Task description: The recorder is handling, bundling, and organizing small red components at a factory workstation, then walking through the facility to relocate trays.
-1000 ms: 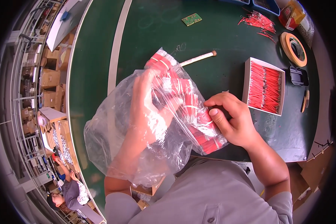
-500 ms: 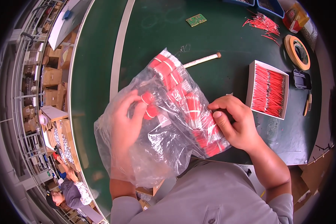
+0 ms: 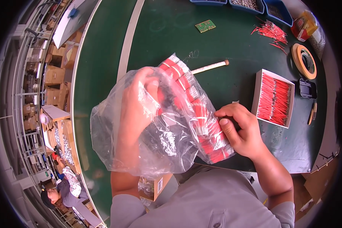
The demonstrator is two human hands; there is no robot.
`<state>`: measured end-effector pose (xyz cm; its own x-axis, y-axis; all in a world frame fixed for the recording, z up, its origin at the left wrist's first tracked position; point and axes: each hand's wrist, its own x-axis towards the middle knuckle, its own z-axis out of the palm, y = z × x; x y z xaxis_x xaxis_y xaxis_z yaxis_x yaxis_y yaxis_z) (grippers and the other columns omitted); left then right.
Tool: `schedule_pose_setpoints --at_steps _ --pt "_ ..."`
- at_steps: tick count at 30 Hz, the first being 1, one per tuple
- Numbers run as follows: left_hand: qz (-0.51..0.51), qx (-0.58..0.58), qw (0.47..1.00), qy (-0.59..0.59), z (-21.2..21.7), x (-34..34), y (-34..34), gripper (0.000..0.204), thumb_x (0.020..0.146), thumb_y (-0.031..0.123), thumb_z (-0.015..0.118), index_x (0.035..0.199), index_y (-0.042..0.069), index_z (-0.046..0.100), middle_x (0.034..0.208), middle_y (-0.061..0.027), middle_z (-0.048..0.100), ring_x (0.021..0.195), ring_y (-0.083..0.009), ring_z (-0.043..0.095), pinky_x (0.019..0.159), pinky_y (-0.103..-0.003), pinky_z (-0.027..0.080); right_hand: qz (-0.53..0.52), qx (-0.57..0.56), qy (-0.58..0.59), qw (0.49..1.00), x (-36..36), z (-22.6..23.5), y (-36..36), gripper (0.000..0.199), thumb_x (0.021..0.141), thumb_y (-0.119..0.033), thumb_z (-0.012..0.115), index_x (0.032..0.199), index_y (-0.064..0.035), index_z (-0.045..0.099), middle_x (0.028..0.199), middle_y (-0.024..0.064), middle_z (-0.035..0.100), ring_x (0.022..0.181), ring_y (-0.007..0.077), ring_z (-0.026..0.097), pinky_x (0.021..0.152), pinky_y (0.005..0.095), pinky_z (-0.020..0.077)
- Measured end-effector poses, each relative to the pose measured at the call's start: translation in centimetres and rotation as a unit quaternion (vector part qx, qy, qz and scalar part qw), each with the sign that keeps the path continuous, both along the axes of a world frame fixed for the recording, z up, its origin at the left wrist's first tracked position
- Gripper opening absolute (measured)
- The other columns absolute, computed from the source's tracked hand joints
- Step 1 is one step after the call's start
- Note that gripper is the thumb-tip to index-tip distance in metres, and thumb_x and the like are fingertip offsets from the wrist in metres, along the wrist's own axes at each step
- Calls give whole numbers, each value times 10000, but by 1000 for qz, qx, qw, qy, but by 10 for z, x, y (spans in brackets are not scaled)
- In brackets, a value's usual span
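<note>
A clear plastic bag (image 3: 171, 150) lies at the table's near edge, packed along its right side with banded bundles of red wires (image 3: 200, 114) that have pale ends. My left hand (image 3: 136, 104) is inside the bag, seen through the film, its fingers curled round a bundle whose red end shows beside them. Its fingertips are partly hidden. At the bag's right edge, my right hand (image 3: 245, 131) pinches the film beside the bundles. Right of this hand stands a white box (image 3: 258, 95) filled with loose red wires (image 3: 273, 99).
Beyond the bag lie a pale rod (image 3: 211, 67) and a green circuit board (image 3: 205, 26). Loose red wires (image 3: 271, 32), tape rolls (image 3: 304, 60) and blue bins (image 3: 277, 11) occupy the far right. A co-worker (image 3: 66, 190) is at the lower left, past the table edge.
Inside the bag, my left hand has moved up and slightly right, its fingers closing round a red bundle and lifting the film. My right hand keeps its hold on the bag's edge.
</note>
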<state>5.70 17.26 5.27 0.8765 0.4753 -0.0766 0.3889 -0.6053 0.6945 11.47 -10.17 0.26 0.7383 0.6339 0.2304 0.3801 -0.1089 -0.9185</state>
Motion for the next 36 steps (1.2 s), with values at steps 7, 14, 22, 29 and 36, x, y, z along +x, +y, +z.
schedule_pose_setpoints --at_steps 7,14,22,29,36 --pt "12 -252 958 -137 -17 0 -1 427 974 44 603 1392 1 529 1438 -209 569 1063 -271 673 850 -382 557 15 8 -8 1000 2 0 -1 117 962 -13 647 1067 27 680 990 154 695 888 301 674 799 384 537" --pt "-38 104 990 -86 -27 -6 -7 573 874 50 744 1408 35 537 1389 -181 590 1084 -320 643 965 -424 496 36 7 -15 999 3 -3 -5 177 988 -101 665 1103 33 671 1013 152 686 911 303 668 813 382 534" --pt "-268 119 950 -109 -11 -45 -24 670 757 42 832 1376 94 581 1333 -101 630 1236 -326 575 1075 -470 408 10 43 23 999 0 4 -1 255 968 -163 723 1149 10 675 1069 164 691 948 307 683 806 376 560" --pt "-209 11 967 -144 -6 -46 -45 575 772 75 850 1286 18 598 1282 -212 612 1156 -364 624 1004 -480 490 15 4 14 1000 0 1 -3 229 964 -124 722 1137 19 673 1063 163 694 966 312 685 823 380 563" --pt "-125 178 967 -135 7 -58 -53 572 801 118 849 1296 1 588 1238 -213 614 1158 -358 622 994 -477 492 13 5 22 1000 0 3 -2 195 959 -83 717 1118 23 677 1063 158 696 961 313 686 828 378 559"
